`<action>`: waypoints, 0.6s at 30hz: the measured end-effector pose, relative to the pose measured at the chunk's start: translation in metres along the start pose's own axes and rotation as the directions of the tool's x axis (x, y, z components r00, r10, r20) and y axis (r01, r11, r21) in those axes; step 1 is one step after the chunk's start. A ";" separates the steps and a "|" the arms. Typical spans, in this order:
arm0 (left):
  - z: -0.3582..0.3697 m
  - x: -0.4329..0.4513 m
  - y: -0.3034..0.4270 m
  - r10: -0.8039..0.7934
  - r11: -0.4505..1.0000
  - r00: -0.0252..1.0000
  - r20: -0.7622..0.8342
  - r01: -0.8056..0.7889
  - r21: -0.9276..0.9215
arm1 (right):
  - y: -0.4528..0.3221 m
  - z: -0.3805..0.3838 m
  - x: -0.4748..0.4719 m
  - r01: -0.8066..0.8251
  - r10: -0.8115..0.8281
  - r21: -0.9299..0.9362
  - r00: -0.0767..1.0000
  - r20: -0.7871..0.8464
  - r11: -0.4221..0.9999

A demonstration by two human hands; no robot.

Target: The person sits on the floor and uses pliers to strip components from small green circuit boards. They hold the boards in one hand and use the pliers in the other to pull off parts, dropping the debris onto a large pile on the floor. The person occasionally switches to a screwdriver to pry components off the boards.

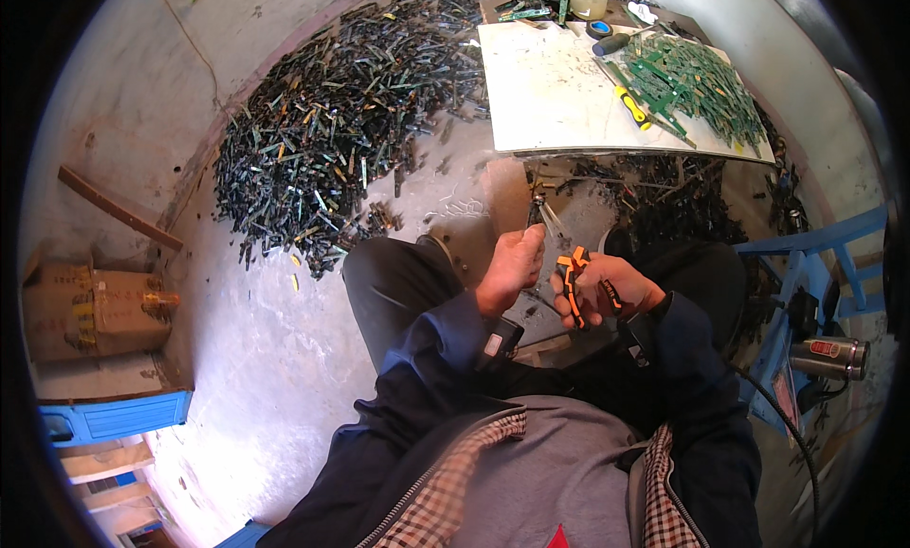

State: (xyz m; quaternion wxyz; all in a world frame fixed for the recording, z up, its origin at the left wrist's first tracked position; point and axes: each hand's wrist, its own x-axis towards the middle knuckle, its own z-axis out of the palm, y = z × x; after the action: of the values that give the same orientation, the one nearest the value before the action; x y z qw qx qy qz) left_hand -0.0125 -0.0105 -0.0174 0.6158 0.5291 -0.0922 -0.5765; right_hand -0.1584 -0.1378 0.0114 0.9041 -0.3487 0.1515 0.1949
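My right hand (611, 285) holds orange-and-black pliers (573, 285) between my knees. To its left, my left hand (513, 263) has its fingers curled in a fist; a thin, blurred metallic piece (547, 214) shows just beyond its fingertips, and whether the hand grips it cannot be told. Both hands are in front of a low white board (547, 86). On that board lie a heap of green circuit-board strips (697, 86), a yellow-and-black screwdriver (631, 108), a dark-handled tool (611, 44) and a roll of tape (598, 29).
A large pile of dark strips (320, 135) covers the floor at the upper left. More scraps (682, 199) lie under the board. A blue chair (796, 263) with a steel mug (828, 357) stands at the right, a black cable (789, 420) beside it. A cardboard box (128, 310) is far left.
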 end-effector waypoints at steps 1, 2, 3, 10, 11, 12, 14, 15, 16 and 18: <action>0.001 0.000 0.000 0.010 1.000 1.000 0.003 -0.010 0.007 | 0.002 -0.001 0.001 0.005 -0.005 0.026 1.000 0.016 1.000; 0.001 0.001 -0.002 0.024 0.999 1.000 -0.003 -0.024 0.027 | 0.003 -0.002 0.001 -0.001 -0.001 0.048 1.000 0.025 0.999; 0.000 0.002 -0.004 0.039 0.998 0.999 -0.010 -0.039 0.047 | 0.004 -0.003 0.003 -0.007 0.005 0.070 0.999 0.036 0.998; -0.002 0.005 -0.007 0.078 0.989 0.996 -0.037 -0.073 0.125 | 0.010 -0.005 0.008 0.006 -0.018 0.181 0.998 0.062 0.983; -0.001 0.005 -0.007 0.093 0.988 0.995 -0.039 -0.087 0.129 | 0.010 -0.005 0.008 0.005 -0.018 0.186 0.997 0.069 0.983; -0.001 0.004 -0.008 0.108 0.986 0.993 -0.043 -0.101 0.134 | 0.010 -0.004 0.009 0.003 -0.018 0.191 0.997 0.078 0.982; -0.002 0.006 -0.011 0.131 0.984 0.990 -0.056 -0.123 0.126 | 0.010 -0.003 0.010 -0.002 -0.016 0.201 0.996 0.088 0.980; -0.002 0.008 -0.012 0.138 0.985 0.988 -0.065 -0.130 0.113 | 0.010 -0.002 0.009 -0.004 -0.014 0.206 0.996 0.089 0.978; -0.002 0.009 -0.013 0.145 0.985 0.987 -0.075 -0.137 0.100 | 0.010 -0.001 0.009 -0.007 -0.013 0.212 0.996 0.090 0.977; -0.002 0.009 -0.014 0.143 0.986 0.987 -0.072 -0.136 0.095 | 0.010 0.002 0.010 -0.008 -0.013 0.195 0.994 0.107 0.981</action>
State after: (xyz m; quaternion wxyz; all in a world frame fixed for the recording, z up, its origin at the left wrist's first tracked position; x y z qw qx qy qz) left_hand -0.0168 -0.0131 -0.0338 0.6333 0.5709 -0.1303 -0.5060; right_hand -0.1543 -0.1277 0.0030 0.9410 -0.2477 0.1206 0.1964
